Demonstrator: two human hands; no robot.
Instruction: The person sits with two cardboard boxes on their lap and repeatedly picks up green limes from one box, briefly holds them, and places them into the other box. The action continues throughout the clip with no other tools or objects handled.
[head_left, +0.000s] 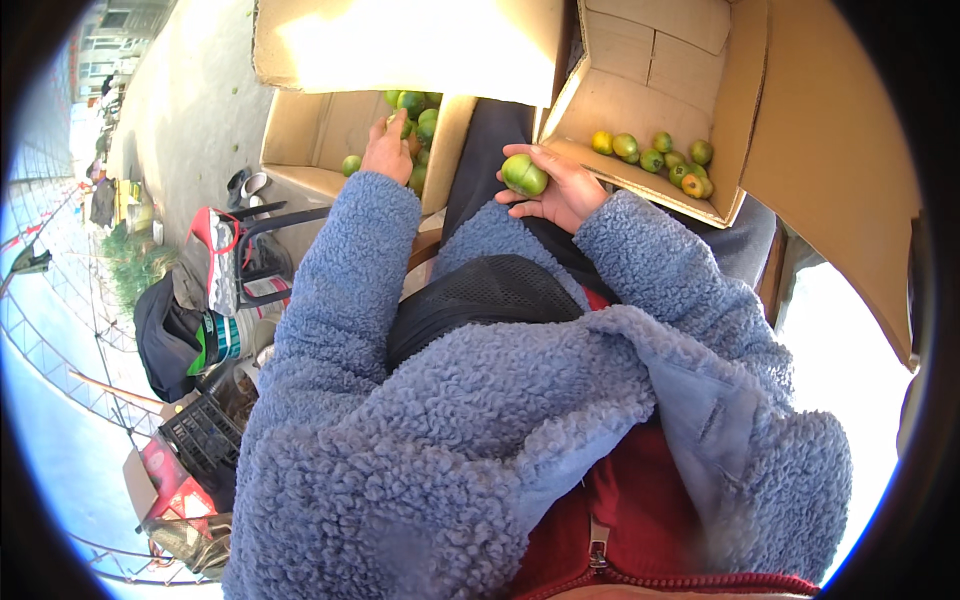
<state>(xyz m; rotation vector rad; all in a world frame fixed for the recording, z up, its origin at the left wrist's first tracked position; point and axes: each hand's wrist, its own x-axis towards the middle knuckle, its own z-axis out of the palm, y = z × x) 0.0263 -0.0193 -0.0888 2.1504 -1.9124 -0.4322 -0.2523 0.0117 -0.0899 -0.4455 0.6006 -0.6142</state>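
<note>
My left hand (388, 152) reaches into the cardboard box on the left, its fingers against the green tomatoes (426, 127) piled along that box's right side; whether it grips one cannot be seen. A single green tomato (350, 165) lies apart, left of the hand. In my right hand (559, 187), over my lap, a large green tomato (525, 175) rests between thumb and fingers. Just right of this hand stands a second cardboard box (739, 112), tilted towards me, with several smaller green and yellowish tomatoes (652, 160) along its near side.
A bright cardboard flap (405, 45) overhangs the left box. Another large flap (832, 165) extends at the right. On the left are a sports shoe (223, 259) by a dark metal frame, a black plastic crate (201, 435) and bags. A few small green things lie on the concrete ground (195, 112).
</note>
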